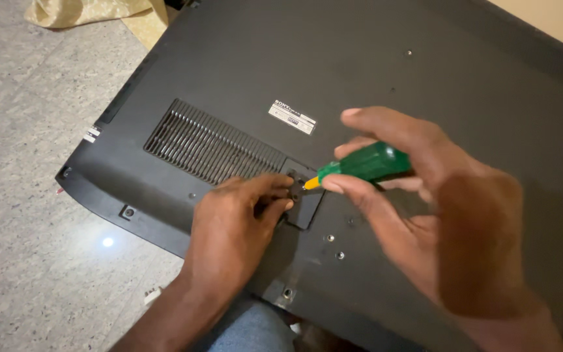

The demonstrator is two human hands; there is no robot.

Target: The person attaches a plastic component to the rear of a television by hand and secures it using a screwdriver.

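Observation:
A large black flat-screen television (360, 65) lies face down, its plastic back panel facing up. My right hand (438, 215) grips a screwdriver (360, 164) with a green handle and a yellow collar, its tip pointing at a small raised rectangular plate (307, 202) below the vent grille (210, 145). My left hand (236, 221) rests on the panel, with its fingertips pinched at the left edge of that plate, right by the screwdriver tip. Whether the fingers hold a screw is hidden.
A white sticker label (292, 118) sits above the plate. Several screw holes (333, 246) dot the panel's lower part. The television rests on a speckled grey stone floor (27, 195). A beige cloth (92, 12) lies at the top left. My denim-clad knee (255, 329) is under the panel's edge.

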